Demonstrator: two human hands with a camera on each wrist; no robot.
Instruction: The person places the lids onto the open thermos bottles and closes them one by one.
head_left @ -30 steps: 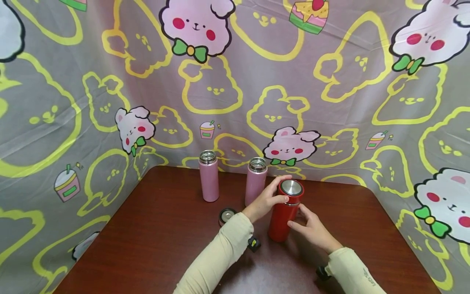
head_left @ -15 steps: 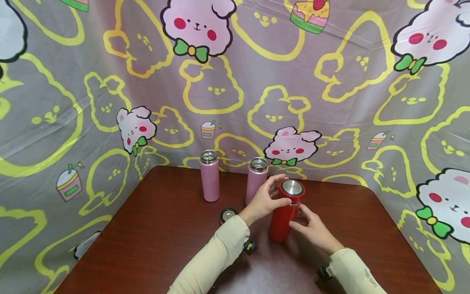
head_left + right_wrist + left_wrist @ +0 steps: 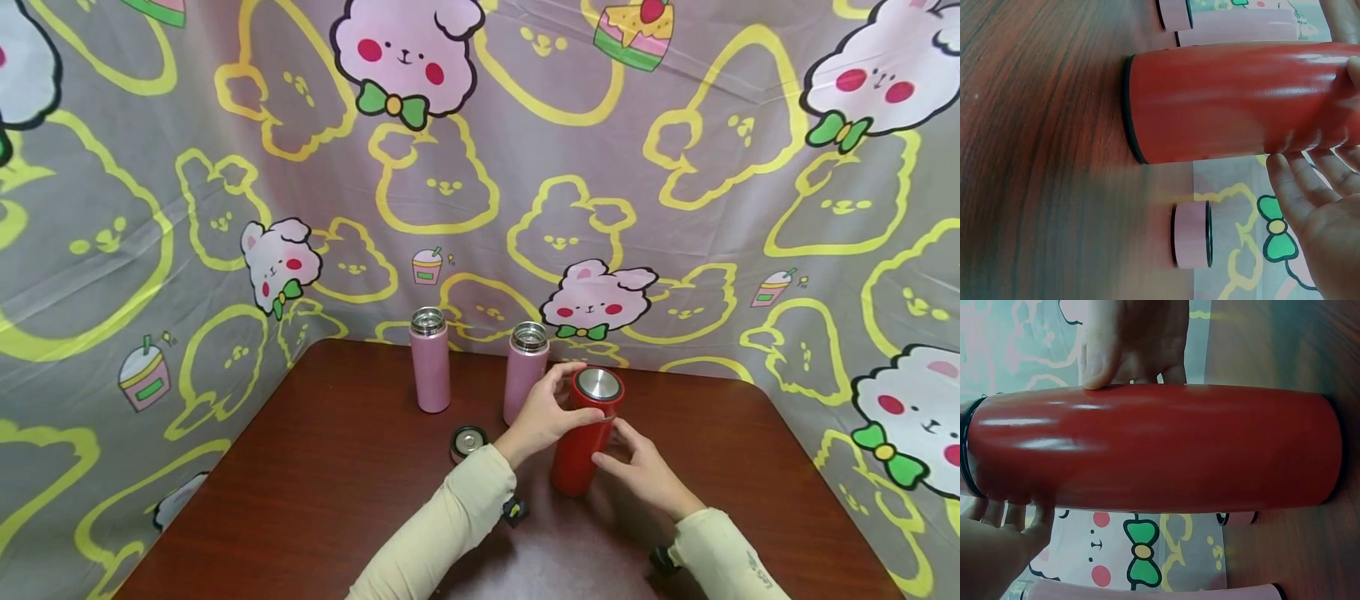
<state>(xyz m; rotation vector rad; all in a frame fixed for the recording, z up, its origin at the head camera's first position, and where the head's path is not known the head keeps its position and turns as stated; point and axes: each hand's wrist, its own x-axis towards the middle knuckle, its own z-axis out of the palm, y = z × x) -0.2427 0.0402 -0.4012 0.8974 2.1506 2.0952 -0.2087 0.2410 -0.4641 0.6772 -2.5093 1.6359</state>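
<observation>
A red thermos bottle (image 3: 579, 458) stands upright on the table between my hands, its red lid with a round steel top (image 3: 598, 384) in place. My left hand (image 3: 547, 412) grips the lid, thumb across the front and fingers behind it. Lower down, my right hand (image 3: 648, 475) holds the bottle's body from the right, thumb in front. In the right wrist view, the right hand's fingers (image 3: 1316, 181) lie against the red side. The left wrist view shows the red body (image 3: 1166, 450) crosswise between both hands, with the left hand (image 3: 1013, 534) near the lid end.
Two pink bottles without lids, one at left (image 3: 431, 367) and one nearer (image 3: 525, 375), stand behind on the brown table (image 3: 322, 467). A pink lid (image 3: 469, 442) lies by my left sleeve. Another pink lid (image 3: 1191, 234) shows in the right wrist view. Patterned curtains (image 3: 480, 275) enclose the table.
My left thumb has slid a little to the right across the front of the red lid. The right hand keeps its hold, and the bottle stays in place.
</observation>
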